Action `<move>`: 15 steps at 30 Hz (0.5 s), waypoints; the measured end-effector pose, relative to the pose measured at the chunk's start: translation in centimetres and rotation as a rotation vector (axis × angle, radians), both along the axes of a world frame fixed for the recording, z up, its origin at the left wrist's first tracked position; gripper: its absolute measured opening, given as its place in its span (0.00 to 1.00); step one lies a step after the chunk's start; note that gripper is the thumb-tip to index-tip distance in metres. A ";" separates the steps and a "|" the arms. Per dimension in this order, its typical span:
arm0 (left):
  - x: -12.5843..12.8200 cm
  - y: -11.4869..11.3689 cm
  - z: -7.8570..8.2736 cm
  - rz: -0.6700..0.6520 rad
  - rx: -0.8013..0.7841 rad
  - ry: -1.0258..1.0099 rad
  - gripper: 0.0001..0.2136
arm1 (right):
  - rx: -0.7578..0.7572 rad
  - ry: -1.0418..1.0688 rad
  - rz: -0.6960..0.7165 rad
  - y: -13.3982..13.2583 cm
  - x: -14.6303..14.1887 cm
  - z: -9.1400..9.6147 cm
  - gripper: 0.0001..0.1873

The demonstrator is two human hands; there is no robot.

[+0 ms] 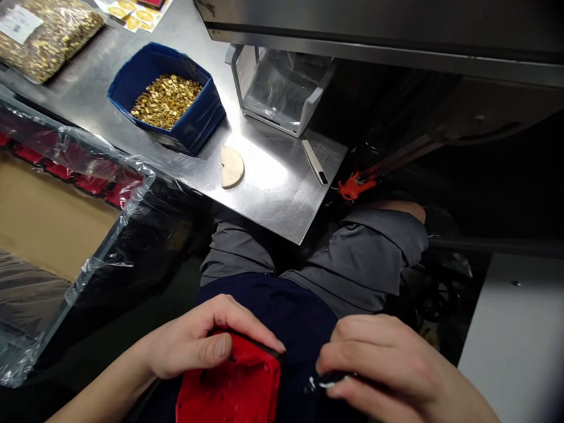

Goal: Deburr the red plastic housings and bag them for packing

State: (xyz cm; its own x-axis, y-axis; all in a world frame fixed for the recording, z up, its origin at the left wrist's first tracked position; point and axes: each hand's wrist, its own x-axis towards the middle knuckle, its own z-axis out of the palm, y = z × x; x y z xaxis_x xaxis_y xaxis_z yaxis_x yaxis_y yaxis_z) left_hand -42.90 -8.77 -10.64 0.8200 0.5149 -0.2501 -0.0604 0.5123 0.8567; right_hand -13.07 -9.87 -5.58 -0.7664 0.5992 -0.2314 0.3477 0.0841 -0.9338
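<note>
My left hand (198, 340) grips a red plastic housing (238, 394) with a black outer rim, its hollow side facing up over my lap. The thumb lies on the inner edge and the fingers run along the far rim. To the right, apart from the housing, my right hand (386, 363) is closed in a pinch. A small dark piece with a shiny, pale end (330, 380) pokes out between its thumb and fingers; its kind is blurred and mostly hidden.
On the metal table (272, 205) are a blue bin (203, 115) of small brass parts, a semicircular pale piece (232, 167), a cutter knife (314, 162), a grey bin (277, 93) and a bag of brass parts (45, 35). A plastic-lined crate (96, 244) stands left; an orange-red tool (356, 186) hangs right.
</note>
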 end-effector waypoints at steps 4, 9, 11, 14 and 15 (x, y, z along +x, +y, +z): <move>0.0 0.1 -0.1 -0.017 -0.015 -0.038 0.30 | -0.067 0.078 -0.247 -0.5 0.7 -0.9 0.11; -0.1 0.2 -0.1 -0.039 -0.021 -0.041 0.30 | -0.138 0.114 -0.270 -1.3 -1.4 -2.1 0.11; -0.1 0.2 -0.1 -0.052 -0.022 -0.040 0.30 | -0.149 0.119 -0.260 -1.3 -2.2 -2.1 0.10; -0.1 0.1 -0.1 -0.063 -0.016 -0.041 0.30 | -0.148 0.129 -0.257 -1.2 -2.6 -2.0 0.09; -0.1 0.1 -0.1 -0.063 -0.012 -0.043 0.30 | -0.147 0.127 -0.252 -1.2 -2.5 -2.0 0.09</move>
State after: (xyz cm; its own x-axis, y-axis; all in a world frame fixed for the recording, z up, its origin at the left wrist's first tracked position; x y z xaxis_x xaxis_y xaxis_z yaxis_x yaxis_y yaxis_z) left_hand -43.00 -8.67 -10.71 0.8609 0.4587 -0.2200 -0.0641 0.5267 0.8476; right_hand -15.60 -11.08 -7.55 -0.6267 0.7409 -0.2413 0.2200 -0.1289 -0.9670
